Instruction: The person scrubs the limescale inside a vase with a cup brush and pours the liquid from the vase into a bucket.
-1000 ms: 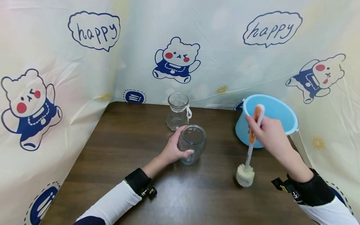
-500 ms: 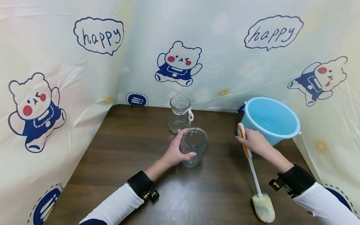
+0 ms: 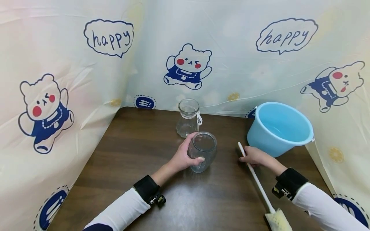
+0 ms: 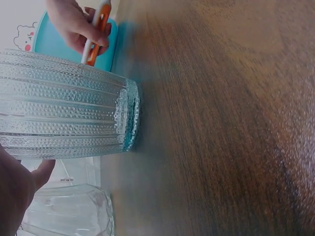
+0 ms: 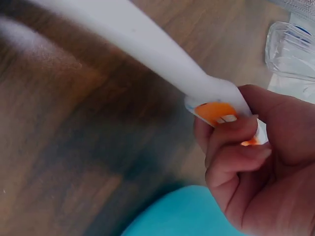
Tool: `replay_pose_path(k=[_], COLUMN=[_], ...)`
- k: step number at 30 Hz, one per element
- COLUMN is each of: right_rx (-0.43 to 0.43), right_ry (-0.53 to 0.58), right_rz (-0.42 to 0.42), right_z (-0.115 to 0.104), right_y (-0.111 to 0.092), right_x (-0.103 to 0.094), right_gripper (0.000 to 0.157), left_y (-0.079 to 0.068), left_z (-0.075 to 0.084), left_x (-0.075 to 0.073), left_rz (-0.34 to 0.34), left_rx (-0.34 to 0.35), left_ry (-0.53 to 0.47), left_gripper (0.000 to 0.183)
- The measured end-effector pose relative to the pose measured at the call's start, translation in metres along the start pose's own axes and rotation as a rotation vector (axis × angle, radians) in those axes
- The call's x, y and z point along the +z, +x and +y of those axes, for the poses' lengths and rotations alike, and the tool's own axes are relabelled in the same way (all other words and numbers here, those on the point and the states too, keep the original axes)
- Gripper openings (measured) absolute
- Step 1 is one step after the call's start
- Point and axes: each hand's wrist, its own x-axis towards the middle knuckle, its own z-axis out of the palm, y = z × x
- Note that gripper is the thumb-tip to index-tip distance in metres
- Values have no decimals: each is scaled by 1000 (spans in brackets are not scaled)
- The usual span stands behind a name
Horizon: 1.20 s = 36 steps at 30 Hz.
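Observation:
In the head view my left hand (image 3: 185, 157) grips a clear glass jar (image 3: 206, 155) from its left side, thumb across the front. The left wrist view shows the jar's ribbed, dotted wall (image 4: 64, 105), its base close to the table. My right hand (image 3: 254, 155) holds a bottle brush (image 3: 261, 189) by its white and orange handle, fingers curled round it in the right wrist view. The brush slants toward me, its pale yellow head (image 3: 278, 221) low over the table and partly cut off by the frame's lower edge.
Behind the jar stands a clear glass vase (image 3: 185, 126) with a white bow at its neck. A light blue bucket (image 3: 260, 138) is just beyond my right hand. A printed cloth (image 3: 231, 64) hangs round the back and sides of the brown wooden table (image 3: 138, 138).
My right hand has lowered beside the bucket and shifted slightly left. The brush has tipped from near upright to slanting, its head swinging toward me. The left hand keeps its grip on the jar.

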Motion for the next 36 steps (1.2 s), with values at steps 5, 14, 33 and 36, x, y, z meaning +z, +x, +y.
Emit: replay_pose_path(k=[5, 14, 33, 36], right_rx=[2, 2, -45, -43], right_ry=[-68, -142, -87, -74], right_rz=[97, 228, 248, 244], right_z=[4, 7, 8, 8], right_y=[2, -4, -9, -10], right_x=[13, 33, 31, 32], right_gripper=[36, 42, 31, 31], left_y=[0, 0, -2, -2], left_z=[3, 27, 0, -2], left_x=[1, 4, 1, 1], left_rz=[10, 7, 10, 8], left_rx=[-8, -18, 8, 35], left_ry=[9, 4, 19, 2], left_gripper=[92, 88, 91, 94])
